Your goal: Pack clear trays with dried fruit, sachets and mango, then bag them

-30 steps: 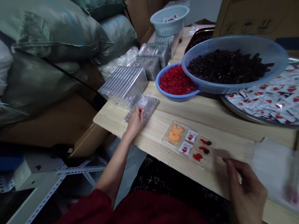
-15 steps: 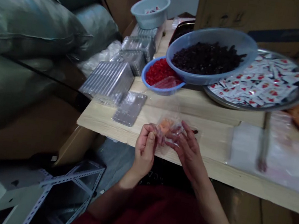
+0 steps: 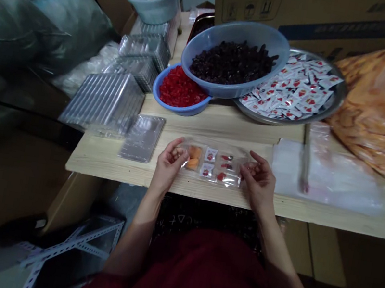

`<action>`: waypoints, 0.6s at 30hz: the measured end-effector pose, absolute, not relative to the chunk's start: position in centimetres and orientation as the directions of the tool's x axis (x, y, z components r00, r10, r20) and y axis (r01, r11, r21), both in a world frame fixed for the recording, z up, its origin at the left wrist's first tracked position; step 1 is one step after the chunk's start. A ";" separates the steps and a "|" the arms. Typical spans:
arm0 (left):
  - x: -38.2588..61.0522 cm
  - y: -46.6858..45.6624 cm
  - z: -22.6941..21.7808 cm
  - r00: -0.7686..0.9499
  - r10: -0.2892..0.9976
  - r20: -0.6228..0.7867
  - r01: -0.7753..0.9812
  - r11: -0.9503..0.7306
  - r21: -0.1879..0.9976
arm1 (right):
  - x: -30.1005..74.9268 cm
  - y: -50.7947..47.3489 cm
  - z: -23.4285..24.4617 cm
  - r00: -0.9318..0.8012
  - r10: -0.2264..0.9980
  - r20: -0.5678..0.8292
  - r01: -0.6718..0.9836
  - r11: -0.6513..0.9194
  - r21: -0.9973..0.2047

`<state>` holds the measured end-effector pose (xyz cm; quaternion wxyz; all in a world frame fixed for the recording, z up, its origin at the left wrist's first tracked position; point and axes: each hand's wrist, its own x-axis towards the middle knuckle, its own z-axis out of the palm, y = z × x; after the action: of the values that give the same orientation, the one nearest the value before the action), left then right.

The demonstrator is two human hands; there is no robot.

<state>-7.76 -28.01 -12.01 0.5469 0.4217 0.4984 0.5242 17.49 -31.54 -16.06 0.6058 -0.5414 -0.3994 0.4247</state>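
Observation:
Between my two hands a clear plastic tray [image 3: 218, 165], with loose clear film about it, is held level over the table's front edge. Orange pieces [image 3: 193, 158] fill its left end, two white sachets [image 3: 207, 169] with red print lie in the middle, and small red and dark pieces [image 3: 224, 165] sit to the right. My left hand [image 3: 169, 163] pinches the left end, thumb on top. At the right end, my right hand [image 3: 259, 180] grips the film and tray edge with its thumb and curled fingers; the index finger is stretched out.
Behind stand a blue bowl of red pieces [image 3: 179, 110], a larger bowl of dark dried pieces [image 3: 230, 91] and a metal tray of sachets [image 3: 280, 121]. Stacked clear trays [image 3: 104, 103] and a single tray [image 3: 142, 138] lie left. Clear bags [image 3: 340, 182] lie right.
The tray in its film, tilted and bunched between close hands before, now lies level and stretched out. My hands have moved apart to its two ends. The view has shifted right.

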 end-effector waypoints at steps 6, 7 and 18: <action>-8.8 -26.5 -16.3 -0.161 0.987 0.009 0.223 0.028 0.974 | 16.5 -31.4 -18.3 0.304 0.951 0.058 0.215 -0.009 -0.977; -9.0 -26.2 -16.9 -0.166 0.986 0.034 0.303 0.018 0.953 | 16.3 -31.3 -18.5 0.301 0.951 0.074 0.274 -0.012 -0.962; -9.5 -24.9 -17.7 -0.067 0.977 0.203 0.705 -0.097 0.702 | 15.9 -26.7 -19.5 0.168 0.955 0.243 0.568 0.108 -0.816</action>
<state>-9.51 -24.93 -17.72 0.1956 0.6543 0.6427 0.3471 15.92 -26.67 -19.51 0.4333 -0.6295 -0.6051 0.2233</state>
